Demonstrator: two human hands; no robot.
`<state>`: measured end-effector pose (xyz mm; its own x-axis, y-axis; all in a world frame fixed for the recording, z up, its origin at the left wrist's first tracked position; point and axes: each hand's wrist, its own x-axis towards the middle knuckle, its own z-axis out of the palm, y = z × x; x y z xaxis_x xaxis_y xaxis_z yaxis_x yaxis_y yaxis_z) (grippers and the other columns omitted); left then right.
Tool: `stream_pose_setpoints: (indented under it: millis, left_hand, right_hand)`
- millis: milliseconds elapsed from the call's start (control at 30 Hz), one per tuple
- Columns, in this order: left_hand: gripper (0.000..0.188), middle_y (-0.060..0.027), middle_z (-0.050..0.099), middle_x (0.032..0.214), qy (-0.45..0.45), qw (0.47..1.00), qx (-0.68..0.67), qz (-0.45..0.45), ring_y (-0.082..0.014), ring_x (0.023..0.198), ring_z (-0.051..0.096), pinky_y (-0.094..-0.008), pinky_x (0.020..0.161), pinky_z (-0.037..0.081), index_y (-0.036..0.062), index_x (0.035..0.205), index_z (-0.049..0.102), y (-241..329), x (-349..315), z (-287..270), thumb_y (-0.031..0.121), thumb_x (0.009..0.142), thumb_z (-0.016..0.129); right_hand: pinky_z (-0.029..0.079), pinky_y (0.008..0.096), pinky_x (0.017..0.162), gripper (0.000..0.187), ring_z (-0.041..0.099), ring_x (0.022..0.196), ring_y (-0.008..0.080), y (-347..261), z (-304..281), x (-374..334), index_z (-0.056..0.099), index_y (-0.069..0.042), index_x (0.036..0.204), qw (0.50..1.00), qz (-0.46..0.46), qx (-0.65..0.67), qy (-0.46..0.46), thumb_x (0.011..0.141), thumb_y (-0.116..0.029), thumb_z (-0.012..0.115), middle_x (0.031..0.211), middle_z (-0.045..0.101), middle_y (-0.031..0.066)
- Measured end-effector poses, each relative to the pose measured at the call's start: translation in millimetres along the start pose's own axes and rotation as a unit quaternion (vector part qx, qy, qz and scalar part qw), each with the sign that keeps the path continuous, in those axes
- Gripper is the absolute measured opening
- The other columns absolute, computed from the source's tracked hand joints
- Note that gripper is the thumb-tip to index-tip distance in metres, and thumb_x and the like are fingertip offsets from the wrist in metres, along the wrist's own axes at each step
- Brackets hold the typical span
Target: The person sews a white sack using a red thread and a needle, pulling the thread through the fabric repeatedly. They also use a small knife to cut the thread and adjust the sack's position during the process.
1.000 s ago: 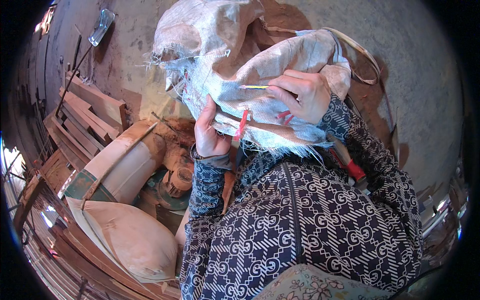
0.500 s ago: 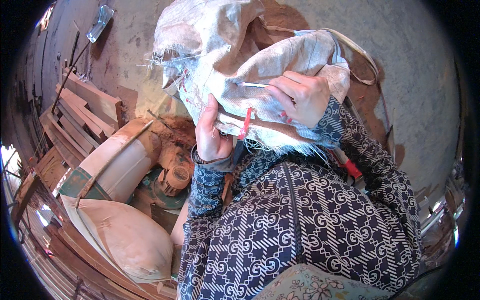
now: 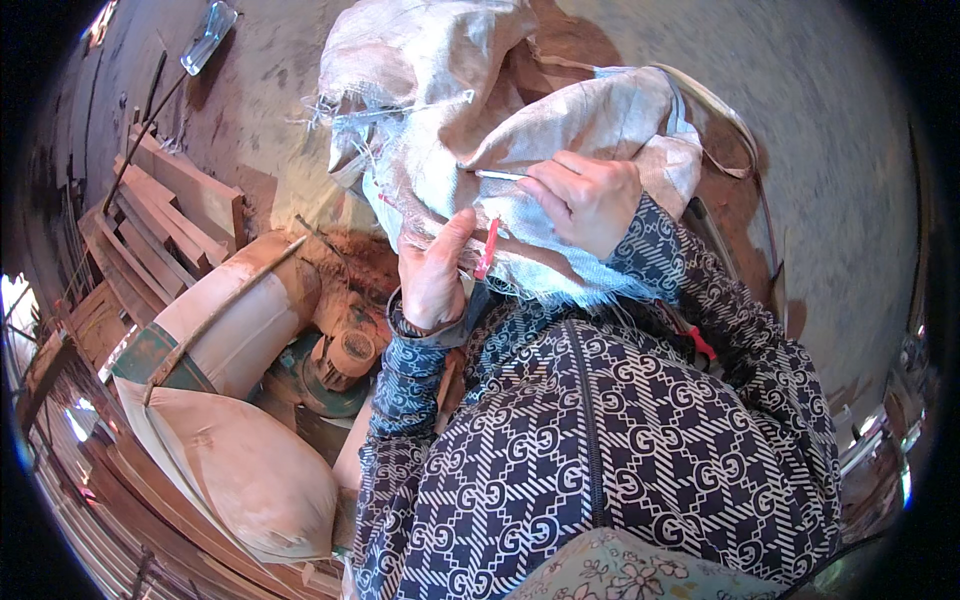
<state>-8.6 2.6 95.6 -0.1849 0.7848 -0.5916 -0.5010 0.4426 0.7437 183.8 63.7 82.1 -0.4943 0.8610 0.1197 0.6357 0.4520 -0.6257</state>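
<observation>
Across the upper middle of the frame, a large off-white woven sack (image 3: 540, 130), stained brown and frayed into loose threads along its edges, lies crumpled in deep folds in front of the person. At its lower left edge, the left hand (image 3: 435, 280) grips the fabric, the thumb laid on top and the other fingers mostly hidden beneath, so the cloth is pinched between them. Right of centre, the right hand (image 3: 590, 205) pinches a slim, pale, stick-like tool (image 3: 502, 175) between thumb and forefinger, the remaining fingers curled in. The tool points left, its tip at a fold of the sack; whether it touches the cloth I cannot tell. Between the hands, a narrow bright red strip (image 3: 488, 248) hangs on the sack near its lower edge.

Toward the upper right, a pale looped strap (image 3: 725, 120) curves out beside the sack over brown dust. At the left of the frame, reddish-brown wooden boards (image 3: 185, 205) are stacked at a slant. Lower left, a full cream cloth bag (image 3: 245, 480) bulges near a dusty green and orange-brown motor (image 3: 345, 355). A dark jacket with a white pattern (image 3: 500, 430) fills the lower middle.
</observation>
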Motion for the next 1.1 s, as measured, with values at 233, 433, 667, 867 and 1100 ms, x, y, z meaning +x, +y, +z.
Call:
stream_pose_setpoints:
  millis: [233, 433, 667, 867, 1100]
  left_hand:
    - [0.037, -0.0116, 0.065, 0.111, -0.026, 0.999, 0.024, -0.033, -0.0173, 0.092, 0.065, -0.0313, 0.080, 0.055, -0.0040, 0.123, 0.055, -8.7, 2.0, -10.6, -0.009, 0.087, 0.058]
    - [0.021, -0.0054, 0.068, 0.091, -0.060, 0.993, 0.085, -0.059, -0.0129, 0.074, 0.064, -0.0254, 0.062, 0.051, -0.0028, 0.110, 0.062, -2.6, -2.8, -10.8, -0.002, 0.088, 0.062]
    - [0.032, -0.0034, 0.070, 0.087, 0.019, 0.995, 0.092, -0.043, -0.0082, 0.074, 0.065, -0.0223, 0.060, 0.052, -0.0008, 0.109, 0.066, 14.6, 26.8, -39.6, 0.027, 0.093, 0.068]
    - [0.028, -0.0108, 0.069, 0.104, -0.058, 0.972, 0.227, -0.007, -0.0181, 0.086, 0.068, -0.0313, 0.074, 0.057, -0.0052, 0.113, 0.064, 20.6, 76.0, -24.0, 0.010, 0.089, 0.066]
    - [0.038, -0.0180, 0.065, 0.116, -0.118, 0.984, -0.125, -0.047, -0.0278, 0.102, 0.068, -0.0412, 0.090, 0.057, -0.0061, 0.129, 0.051, -8.7, 88.7, -39.6, 0.004, 0.092, 0.058]
  right_hand:
    - [0.051, 0.0348, 0.051, 0.019, 0.066, 0.061, 0.0234, -11.9, 1.4, 12.6, 0.064, -0.010, 0.079, 0.997, -0.016, -0.045, -0.061, 0.091, -0.025, 0.065, 0.072, 0.062, 0.0043]
    - [0.052, 0.0365, 0.055, 0.021, 0.068, 0.065, 0.0241, -9.8, -3.0, 40.7, 0.066, -0.010, 0.078, 0.971, -0.139, -0.097, -0.168, 0.088, -0.029, 0.065, 0.073, 0.064, 0.0043]
    - [0.052, 0.0365, 0.053, 0.022, 0.067, 0.062, 0.0234, -9.3, -13.4, 23.0, 0.064, -0.009, 0.076, 0.972, -0.139, -0.104, -0.161, 0.088, -0.027, 0.064, 0.074, 0.063, 0.0059]
    - [0.055, 0.0373, 0.057, 0.011, 0.070, 0.069, 0.0237, -21.1, -5.5, 3.0, 0.066, -0.007, 0.080, 0.979, -0.090, -0.092, -0.160, 0.079, -0.016, 0.060, 0.076, 0.066, 0.0079]
    - [0.052, 0.0367, 0.068, 0.025, 0.065, 0.076, 0.0267, 52.2, -46.7, 27.3, 0.065, -0.005, 0.087, 0.997, 0.021, 0.006, -0.075, 0.096, -0.026, 0.055, 0.077, 0.062, 0.0126]
